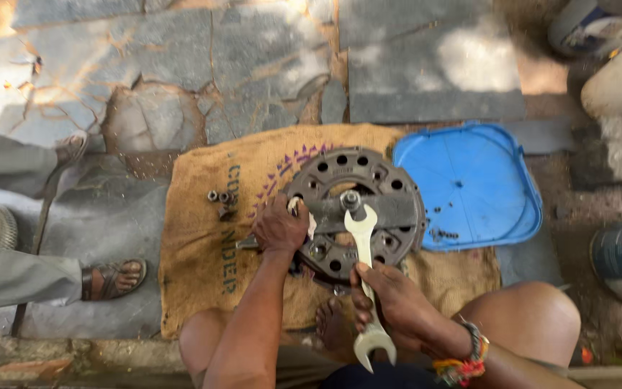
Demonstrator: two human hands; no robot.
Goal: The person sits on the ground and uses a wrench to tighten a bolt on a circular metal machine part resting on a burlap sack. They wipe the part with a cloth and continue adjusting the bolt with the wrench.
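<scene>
A round rusty metal clutch plate [390, 189] with holes round its rim lies on a burlap sack [203, 216]. A flat bar crosses its middle, with a bolt [350, 199] standing up at the centre. My right hand [386, 295] grips the shaft of a large pale open-ended spanner [363, 252]; the spanner's upper jaw sits at the centre bolt. My left hand [280, 227] presses on the left rim of the plate, fingers curled over something small and pale. My bare foot [334, 324] rests below the plate, between my knees.
A few loose nuts [221, 198] lie on the sack left of the plate. A blue plastic tray [469, 184] holding small dark bits sits to the right. Another person's sandalled feet [113, 277] and grey trousers stand at the left. Cracked stone paving lies beyond.
</scene>
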